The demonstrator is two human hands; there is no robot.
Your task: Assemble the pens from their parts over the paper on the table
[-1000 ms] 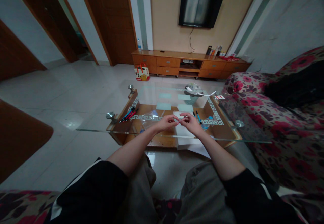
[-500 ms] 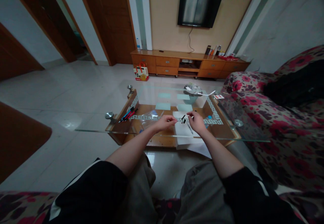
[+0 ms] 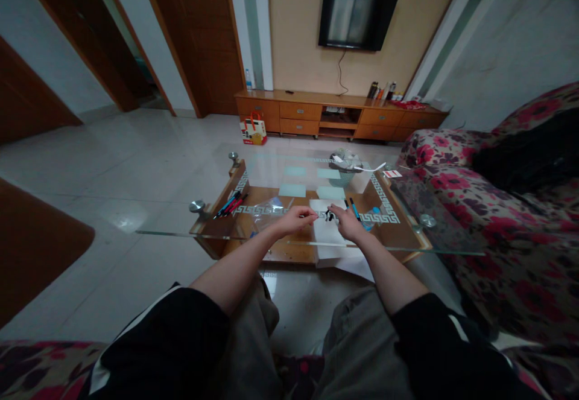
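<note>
Glass bench on pale tiled floor, floral sofa beside us, our left hand loosely curled, right hand pinching small black pen parts over white paper, pens far left.

No legible txt or labels anywhere.

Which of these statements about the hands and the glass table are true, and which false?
1. Both hands are over a white sheet of paper on the glass table. True.
2. The left hand is lifting the bundle of pens. False: those pens lie apart, at the table's left end.
3. The right hand is at small dark parts on the paper. True.
4. The television stands on the table. False: it hangs on the wall.
</note>
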